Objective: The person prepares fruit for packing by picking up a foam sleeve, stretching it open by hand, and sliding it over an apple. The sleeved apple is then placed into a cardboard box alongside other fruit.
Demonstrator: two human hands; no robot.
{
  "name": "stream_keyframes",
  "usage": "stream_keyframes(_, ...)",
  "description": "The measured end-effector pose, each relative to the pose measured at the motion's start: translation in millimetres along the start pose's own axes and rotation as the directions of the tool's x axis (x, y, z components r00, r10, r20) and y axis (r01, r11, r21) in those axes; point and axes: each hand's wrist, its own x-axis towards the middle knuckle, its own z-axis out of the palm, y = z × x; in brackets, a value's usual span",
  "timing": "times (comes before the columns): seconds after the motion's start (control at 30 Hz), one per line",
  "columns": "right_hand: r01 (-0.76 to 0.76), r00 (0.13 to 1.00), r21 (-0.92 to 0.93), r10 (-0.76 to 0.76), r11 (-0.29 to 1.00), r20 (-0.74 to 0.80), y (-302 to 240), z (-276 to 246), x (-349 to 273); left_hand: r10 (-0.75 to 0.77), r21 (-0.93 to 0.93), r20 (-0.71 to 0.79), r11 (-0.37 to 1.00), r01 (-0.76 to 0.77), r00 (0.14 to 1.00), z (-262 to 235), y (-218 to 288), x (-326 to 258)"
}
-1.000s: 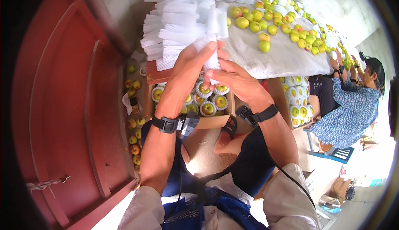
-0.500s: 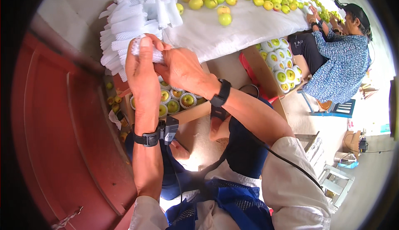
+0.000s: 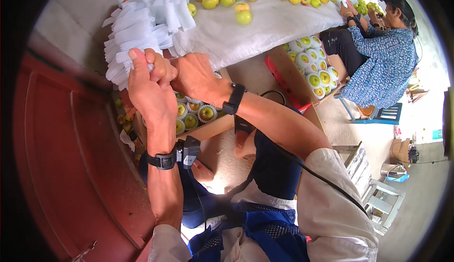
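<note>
My left hand (image 3: 152,84) is raised over the near end of the table, its fingers curled and its thumb pointing up. A small bit of a white foam net sleeve (image 3: 150,67) shows between its fingers; the rest is hidden by the hand. My right hand (image 3: 195,76) is closed close against the left one, with its fingertips out of sight behind it. Just beyond them lies a heap of white foam net sleeves (image 3: 135,42). Below the hands, a cardboard box (image 3: 210,130) holds several yellow-green apples (image 3: 207,113) in foam nets.
Loose apples (image 3: 227,0) lie on the white-covered table (image 3: 227,42). Another cardboard box (image 3: 288,79) with netted apples stands to the right. Beyond it a co-worker (image 3: 378,58) sits on a blue chair (image 3: 383,114). A red door panel (image 3: 61,153) flanks my left side.
The hands have shifted slightly left and down in the picture. The foam net sleeve, plainly visible earlier, is now mostly covered by my left fingers. The whole scene has shifted left a little.
</note>
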Motion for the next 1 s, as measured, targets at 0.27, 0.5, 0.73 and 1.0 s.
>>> stream_keyframes(0.27,0.095,0.995,0.076,-0.096,0.993,0.000,-6,0,-13,-0.076,-0.036,-0.067,0.997,0.074,0.995,-11,1,-1)
stream_keyframes(0.5,0.190,0.982,0.099,-0.188,0.977,-0.038,-6,10,-16,-0.130,-0.123,-0.022,0.984,0.126,0.991,-20,8,0)
stream_keyframes(0.73,0.154,0.988,0.025,-0.153,0.988,-0.024,-10,10,-17,-0.221,-0.166,-0.095,0.965,0.204,0.971,-25,12,3)
stream_keyframes(1.0,-0.088,0.994,0.433,0.106,0.897,-0.019,-33,-15,-27,-0.111,-0.249,-0.195,0.967,0.061,0.975,-56,17,25)
